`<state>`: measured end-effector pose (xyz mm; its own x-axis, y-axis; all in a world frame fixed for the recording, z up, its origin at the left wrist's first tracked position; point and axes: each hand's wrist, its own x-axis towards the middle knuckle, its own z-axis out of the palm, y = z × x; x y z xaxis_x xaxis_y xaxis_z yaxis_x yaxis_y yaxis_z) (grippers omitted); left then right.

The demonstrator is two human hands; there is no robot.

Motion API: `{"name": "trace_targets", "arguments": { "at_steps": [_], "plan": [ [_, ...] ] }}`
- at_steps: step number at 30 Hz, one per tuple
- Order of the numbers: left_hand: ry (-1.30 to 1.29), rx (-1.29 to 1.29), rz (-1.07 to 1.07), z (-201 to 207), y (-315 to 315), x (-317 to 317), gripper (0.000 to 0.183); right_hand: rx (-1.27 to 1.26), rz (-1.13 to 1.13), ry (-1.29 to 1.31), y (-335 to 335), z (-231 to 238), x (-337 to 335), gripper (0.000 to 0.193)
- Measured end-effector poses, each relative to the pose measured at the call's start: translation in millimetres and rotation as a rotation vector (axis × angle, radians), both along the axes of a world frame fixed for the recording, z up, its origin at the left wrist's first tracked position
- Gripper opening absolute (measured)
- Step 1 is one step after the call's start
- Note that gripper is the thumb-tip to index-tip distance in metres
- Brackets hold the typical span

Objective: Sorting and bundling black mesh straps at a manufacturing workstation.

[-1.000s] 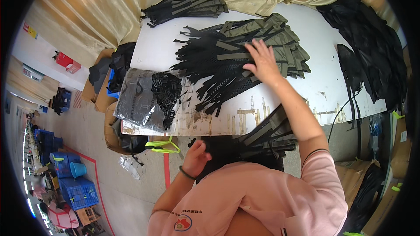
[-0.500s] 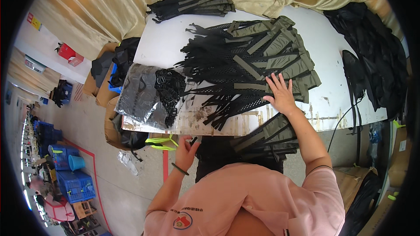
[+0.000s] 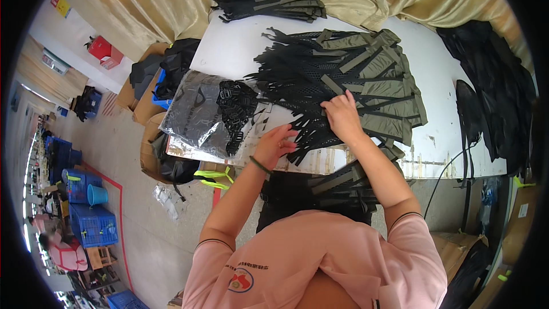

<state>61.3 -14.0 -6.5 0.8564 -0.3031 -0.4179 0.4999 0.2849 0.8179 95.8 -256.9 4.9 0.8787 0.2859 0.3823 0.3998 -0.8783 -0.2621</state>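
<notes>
A fanned stack of olive and black mesh panels (image 3: 377,80) with black strap ends lies on the white table. My right hand (image 3: 345,119) is over its near side, fingers curled down and closed on a strap of one panel. Left of it, my left hand (image 3: 274,147) is closed beside the loose black strap ends (image 3: 306,137), fingertips bent together; what they hold is hidden. Black plastic buckles (image 3: 235,109) lie heaped on a clear plastic bag (image 3: 197,111) to the left. More olive and black panels (image 3: 337,183) rest across my lap, below the table edge.
A smaller panel stack (image 3: 280,0) lies at the far edge by the gold curtain (image 3: 171,0). Black bags (image 3: 492,91) hang on the right, with a cable near them. Cardboard boxes (image 3: 150,143) stand left of the table. Blue crates (image 3: 94,226) stand farther off on the floor.
My left hand has risen from below the table edge to the strap ends. My right hand has slid left and nearer, from lying flat on the olive part to curled over the mesh.
</notes>
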Motion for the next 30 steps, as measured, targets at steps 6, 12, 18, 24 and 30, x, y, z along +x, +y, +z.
{"name": "trace_targets", "arguments": {
  "at_steps": [6,12,18,24,30],
  "plan": [
    [0.094,-0.374,0.059,-21,-1,22,0.044,0.365,0.184,0.026,-13,34,-28,0.015],
    [-0.151,-0.302,0.129,-3,10,14,0.022,0.412,0.226,0.393,-35,36,-46,0.014],
    [-0.304,0.124,0.223,1,27,-6,0.008,0.124,0.085,0.558,-36,4,-58,0.019],
    [-0.336,0.179,0.181,8,19,-28,0.008,0.764,0.388,0.522,77,12,-60,0.042],
    [-0.671,0.687,0.257,17,62,8,0.009,0.88,0.314,0.668,86,3,-56,0.021]
  ]
}}
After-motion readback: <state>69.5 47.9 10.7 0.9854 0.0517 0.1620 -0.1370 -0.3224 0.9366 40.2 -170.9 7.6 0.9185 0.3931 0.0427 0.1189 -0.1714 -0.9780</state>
